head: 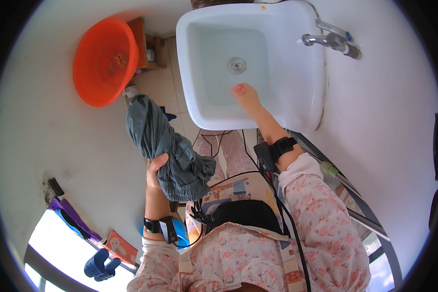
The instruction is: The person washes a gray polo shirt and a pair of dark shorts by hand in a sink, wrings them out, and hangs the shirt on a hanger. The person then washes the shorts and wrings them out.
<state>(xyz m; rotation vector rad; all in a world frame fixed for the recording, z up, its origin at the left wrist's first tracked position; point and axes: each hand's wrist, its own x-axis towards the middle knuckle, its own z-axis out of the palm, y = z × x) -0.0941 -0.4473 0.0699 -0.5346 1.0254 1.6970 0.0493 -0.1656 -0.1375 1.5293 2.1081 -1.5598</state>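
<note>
Bunched grey-green cloth with a gathered elastic edge [168, 153], seemingly a garment, is in my left hand [158, 169], left of the sink and above the floor. My right hand [245, 95] hangs over the near part of the white ceramic sink [295, 91]; its fingers are curled and a little blurred, and whether they hold something cannot be told. Clear water seems to stand in the basin, with a round metal drain [237, 65] at its bottom. A chrome faucet [326, 40] juts from the wall on the sink's right side.
An orange plastic basin [106, 62] with an orange-brown mark inside stands at upper left, beside a wooden shelf [140, 40]. A blue bucket [180, 233] is low beside my left forearm. Blue slippers [101, 264] and cloths hang at lower left. Black cables cross my front. Poles lean at right.
</note>
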